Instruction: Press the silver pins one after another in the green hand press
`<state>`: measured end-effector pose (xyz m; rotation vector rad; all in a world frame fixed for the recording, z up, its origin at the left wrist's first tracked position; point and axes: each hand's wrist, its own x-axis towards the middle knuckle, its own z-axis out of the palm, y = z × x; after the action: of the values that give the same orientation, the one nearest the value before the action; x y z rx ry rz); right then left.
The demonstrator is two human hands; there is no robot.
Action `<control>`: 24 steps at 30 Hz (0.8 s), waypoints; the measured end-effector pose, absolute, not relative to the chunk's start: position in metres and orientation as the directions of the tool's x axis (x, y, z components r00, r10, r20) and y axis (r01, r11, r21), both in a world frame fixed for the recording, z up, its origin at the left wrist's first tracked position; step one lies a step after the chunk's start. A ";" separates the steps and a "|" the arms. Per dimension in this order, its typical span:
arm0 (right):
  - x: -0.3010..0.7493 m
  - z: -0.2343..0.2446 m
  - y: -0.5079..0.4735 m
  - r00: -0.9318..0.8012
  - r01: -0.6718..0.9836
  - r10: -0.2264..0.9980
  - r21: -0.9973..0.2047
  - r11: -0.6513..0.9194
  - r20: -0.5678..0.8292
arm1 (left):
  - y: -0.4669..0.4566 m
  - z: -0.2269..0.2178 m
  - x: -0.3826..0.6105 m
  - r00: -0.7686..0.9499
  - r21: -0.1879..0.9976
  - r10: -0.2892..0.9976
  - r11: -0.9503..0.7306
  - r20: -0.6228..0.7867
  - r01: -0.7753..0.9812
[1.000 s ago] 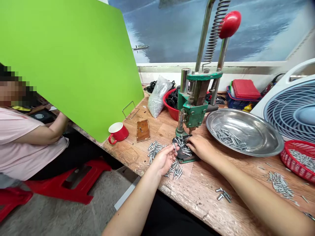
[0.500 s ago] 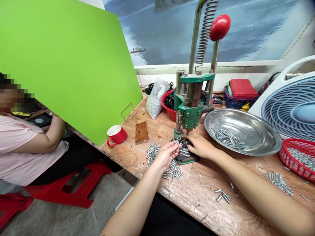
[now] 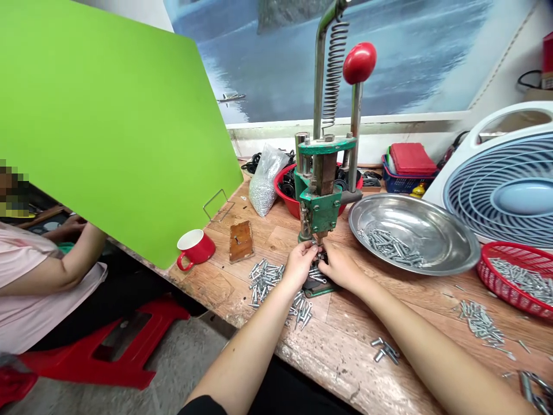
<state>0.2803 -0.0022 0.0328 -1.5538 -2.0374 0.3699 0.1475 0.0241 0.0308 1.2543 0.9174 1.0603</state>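
Note:
My left hand (image 3: 301,262) is closed in a pinch on a small metal eye bolt, mostly covered by the fingers, right under the ram of the green hand press (image 3: 322,210). Opposite it, my right hand (image 3: 343,266) curls in at the press base; its fingertips are hidden and I cannot make out what they hold. Several eye bolts (image 3: 318,276) lie on the base between the hands. Beside my left wrist, a pile of silver eye bolts (image 3: 265,279) spreads over the wooden table (image 3: 341,340). The press lever with its red knob (image 3: 360,63) stands raised.
To the right are a steel bowl (image 3: 449,253) with metal pins, a red basket (image 3: 486,268) of small parts, loose pins (image 3: 479,323) and a fan (image 3: 514,184). Leftward stand a red mug (image 3: 201,249) and a green panel (image 3: 108,115). Beyond it sits another person (image 3: 52,276).
My left hand has moved up with the small bolt to beneath the press ram. My right hand has drawn in closer, its fingers now curled. The whole view has shifted slightly.

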 end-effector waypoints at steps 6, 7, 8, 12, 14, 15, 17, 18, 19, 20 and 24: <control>0.278 0.026 0.000 -0.180 0.774 0.938 -0.546 0.321 0.296 | 0.017 0.032 0.142 0.287 0.794 0.908 -0.410 0.306 0.449; 0.278 0.024 0.001 -0.180 0.771 0.936 -0.548 0.326 0.303 | 0.015 0.033 0.141 0.313 0.726 0.886 -0.461 0.342 0.510; 0.278 0.022 0.001 -0.179 0.769 0.934 -0.548 0.329 0.309 | 0.014 0.034 0.141 0.334 0.678 0.869 -0.494 0.365 0.544; 0.285 0.028 -0.012 -0.179 0.757 0.913 -0.541 0.366 0.367 | 0.014 0.031 0.141 0.336 0.637 0.853 -0.522 0.399 0.567; 0.293 0.046 -0.023 -0.077 0.745 0.864 -0.547 0.382 0.498 | 0.014 0.028 0.142 0.325 0.623 0.852 -0.522 0.410 0.583; 0.298 0.061 -0.027 0.005 0.735 0.809 -0.551 0.396 0.588 | 0.014 0.027 0.143 0.316 0.610 0.850 -0.524 0.422 0.594; 0.307 0.103 -0.032 0.182 0.699 0.634 -0.553 0.454 0.751 | 0.014 0.025 0.143 0.292 0.581 0.840 -0.531 0.457 0.617; 0.312 0.129 -0.030 0.238 0.668 0.538 -0.538 0.513 0.808 | 0.014 0.025 0.144 0.277 0.569 0.833 -0.534 0.478 0.625; 0.315 0.158 -0.024 0.288 0.627 0.459 -0.528 0.572 0.840 | 0.014 0.025 0.144 0.262 0.560 0.827 -0.537 0.498 0.631; 0.318 0.187 -0.016 0.304 0.591 0.378 -0.484 0.645 0.875 | 0.013 0.026 0.144 0.252 0.552 0.821 -0.540 0.513 0.636; 0.322 0.292 0.032 0.134 0.366 0.612 -0.613 0.700 0.779 | 0.011 0.030 0.144 0.230 0.528 0.806 -0.544 0.546 0.652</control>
<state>0.3224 0.0319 0.2916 -0.8519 -1.4780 0.2146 0.1443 0.0111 0.0295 2.3093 1.3889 1.2083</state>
